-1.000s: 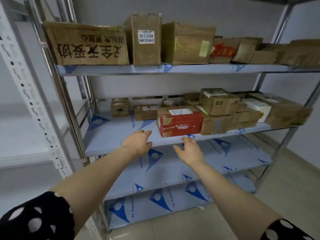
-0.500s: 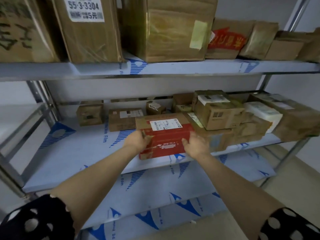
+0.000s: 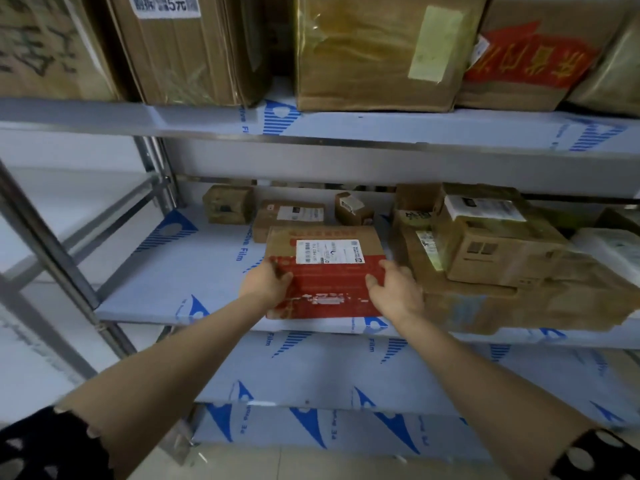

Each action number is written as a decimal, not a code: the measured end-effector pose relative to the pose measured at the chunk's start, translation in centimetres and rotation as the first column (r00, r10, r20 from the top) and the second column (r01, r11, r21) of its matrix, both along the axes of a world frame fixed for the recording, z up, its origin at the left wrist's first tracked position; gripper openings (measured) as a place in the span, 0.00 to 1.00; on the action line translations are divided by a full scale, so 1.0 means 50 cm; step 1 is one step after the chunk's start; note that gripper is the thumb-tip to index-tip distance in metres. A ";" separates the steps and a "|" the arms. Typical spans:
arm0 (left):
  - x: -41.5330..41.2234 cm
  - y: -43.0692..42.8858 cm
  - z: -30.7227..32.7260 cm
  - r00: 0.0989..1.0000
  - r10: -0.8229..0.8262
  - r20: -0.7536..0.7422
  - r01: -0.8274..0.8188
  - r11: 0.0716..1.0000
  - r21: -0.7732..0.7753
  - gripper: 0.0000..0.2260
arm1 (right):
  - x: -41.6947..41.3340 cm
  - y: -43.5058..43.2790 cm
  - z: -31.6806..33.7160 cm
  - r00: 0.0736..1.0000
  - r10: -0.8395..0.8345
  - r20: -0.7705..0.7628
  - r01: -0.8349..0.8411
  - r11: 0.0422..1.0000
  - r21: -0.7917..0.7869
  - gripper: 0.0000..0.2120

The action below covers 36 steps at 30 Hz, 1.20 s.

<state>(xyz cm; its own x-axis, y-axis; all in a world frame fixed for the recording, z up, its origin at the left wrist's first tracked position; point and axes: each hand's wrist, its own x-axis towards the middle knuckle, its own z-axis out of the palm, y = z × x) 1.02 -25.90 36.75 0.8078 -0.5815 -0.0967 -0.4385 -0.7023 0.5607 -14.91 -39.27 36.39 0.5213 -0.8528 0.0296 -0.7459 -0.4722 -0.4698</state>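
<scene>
left grip (image 3: 266,285) and right grip (image 3: 397,289), empty a second ago, now clasp the red-and-brown cardboard box (image 3: 327,271). it seems ready to lift.

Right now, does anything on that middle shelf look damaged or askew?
Yes. The red box, held between the left hand and right hand, has print scuffed to white patches low on its front. The flat carton right of it looks crushed, its front edge ragged. A small box at the back sits askew.
</scene>
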 end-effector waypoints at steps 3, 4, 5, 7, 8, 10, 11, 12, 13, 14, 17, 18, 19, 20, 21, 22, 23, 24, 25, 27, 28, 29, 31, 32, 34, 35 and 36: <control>0.012 0.051 -0.004 0.996 0.087 -0.008 -0.088 0.996 -0.021 0.13 | 0.006 0.023 -0.002 0.995 0.088 0.053 -0.090 0.995 0.037 0.21; 0.016 0.067 -0.002 0.994 0.110 -0.017 -0.111 0.993 -0.040 0.13 | 0.007 0.030 0.000 0.991 0.118 0.055 -0.119 0.993 0.026 0.21; 0.023 0.080 0.000 0.989 0.145 -0.035 -0.147 0.987 -0.064 0.14 | 0.010 0.037 0.001 0.987 0.149 0.061 -0.150 0.988 0.021 0.20; 0.036 0.102 0.005 0.966 0.239 -0.101 -0.252 0.958 -0.138 0.14 | 0.018 0.052 -0.002 0.974 0.214 0.080 -0.217 0.976 0.033 0.18; 0.040 0.110 0.005 0.943 0.294 -0.158 -0.321 0.930 -0.180 0.15 | 0.023 0.059 -0.004 0.965 0.245 0.089 -0.250 0.967 0.045 0.16; 0.031 0.118 0.005 0.879 0.367 -0.303 -0.445 0.861 -0.246 0.17 | 0.034 0.067 -0.005 0.953 0.295 0.069 -0.298 0.954 0.033 0.15; 0.023 0.117 0.002 0.857 0.363 -0.367 -0.474 0.834 -0.282 0.17 | 0.038 0.067 -0.001 0.951 0.309 0.031 -0.309 0.951 -0.018 0.15; 0.012 0.113 -0.002 0.846 0.328 -0.421 -0.480 0.814 -0.329 0.16 | 0.043 0.064 0.003 0.948 0.318 -0.006 -0.318 0.945 -0.079 0.15; -0.001 0.108 -0.006 0.833 0.283 -0.475 -0.478 0.802 -0.360 0.13 | 0.048 0.059 0.004 0.942 0.335 -0.027 -0.336 0.934 -0.125 0.15; -0.019 0.103 -0.008 0.813 0.238 -0.531 -0.476 0.797 -0.371 0.10 | 0.053 0.055 0.004 0.932 0.362 -0.034 -0.363 0.921 -0.138 0.15; -0.053 0.082 -0.011 0.782 0.173 -0.599 -0.445 0.828 -0.341 0.13 | 0.061 0.053 -0.002 0.895 0.447 -0.002 -0.445 0.890 -0.101 0.15; -0.055 0.075 -0.010 0.789 0.180 -0.588 -0.437 0.836 -0.331 0.17 | 0.062 0.056 -0.007 0.883 0.469 0.013 -0.464 0.877 -0.128 0.15; -0.054 0.070 -0.007 0.795 0.203 -0.572 -0.441 0.840 -0.315 0.20 | 0.063 0.061 -0.010 0.873 0.488 0.015 -0.479 0.861 -0.168 0.17; -0.051 0.069 -0.002 0.800 0.229 -0.555 -0.450 0.841 -0.301 0.22 | 0.062 0.070 -0.010 0.865 0.501 -0.005 -0.491 0.846 -0.208 0.19; -0.044 0.069 0.000 0.805 0.251 -0.538 -0.461 0.835 -0.300 0.22 | 0.061 0.079 -0.011 0.858 0.512 -0.034 -0.505 0.830 -0.236 0.20; -0.036 0.071 0.001 0.816 0.266 -0.514 -0.463 0.833 -0.304 0.22 | 0.060 0.089 -0.013 0.850 0.524 -0.059 -0.520 0.816 -0.250 0.21; -0.029 0.073 0.001 0.825 0.272 -0.495 -0.461 0.831 -0.312 0.21 | 0.059 0.095 -0.015 0.843 0.533 -0.074 -0.533 0.807 -0.256 0.21; -0.025 0.074 0.000 0.832 0.280 -0.480 -0.463 0.826 -0.322 0.20 | 0.060 0.098 -0.013 0.841 0.536 -0.078 -0.537 0.805 -0.254 0.21; -0.025 0.075 0.000 0.829 0.287 -0.479 -0.472 0.820 -0.325 0.19 | 0.062 0.094 -0.009 0.843 0.534 -0.059 -0.531 0.811 -0.245 0.19; -0.030 0.076 0.001 0.822 0.276 -0.498 -0.473 0.819 -0.326 0.19 | 0.068 0.074 0.003 0.864 0.503 0.020 -0.488 0.846 -0.214 0.14; -0.035 0.075 0.000 0.819 0.266 -0.509 -0.469 0.820 -0.327 0.18 | 0.072 0.061 0.009 0.886 0.461 0.039 -0.448 0.876 -0.177 0.17; -0.040 0.073 0.000 0.811 0.256 -0.526 -0.469 0.823 -0.321 0.18 | 0.077 0.048 0.015 0.916 0.399 0.050 -0.393 0.914 -0.096 0.21; -0.052 0.072 -0.002 0.793 0.241 -0.560 -0.471 0.826 -0.311 0.19 | 0.086 0.032 0.022 0.958 0.272 0.094 -0.284 0.947 0.152 0.29; -0.056 0.071 -0.004 0.782 0.239 -0.576 -0.475 0.827 -0.301 0.19 | 0.090 0.029 0.021 0.964 0.231 0.131 -0.257 0.933 0.252 0.31; -0.063 0.076 -0.007 0.761 0.253 -0.597 -0.494 0.822 -0.282 0.20 | 0.094 0.029 0.016 0.964 0.194 0.184 -0.248 0.905 0.346 0.31; -0.065 0.080 -0.007 0.754 0.263 -0.602 -0.508 0.815 -0.280 0.20 | 0.093 0.030 0.013 0.963 0.177 0.204 -0.244 0.894 0.376 0.31; -0.065 0.087 -0.009 0.746 0.268 -0.610 -0.520 0.807 -0.280 0.19 | 0.091 0.033 0.008 0.961 0.157 0.226 -0.242 0.873 0.423 0.30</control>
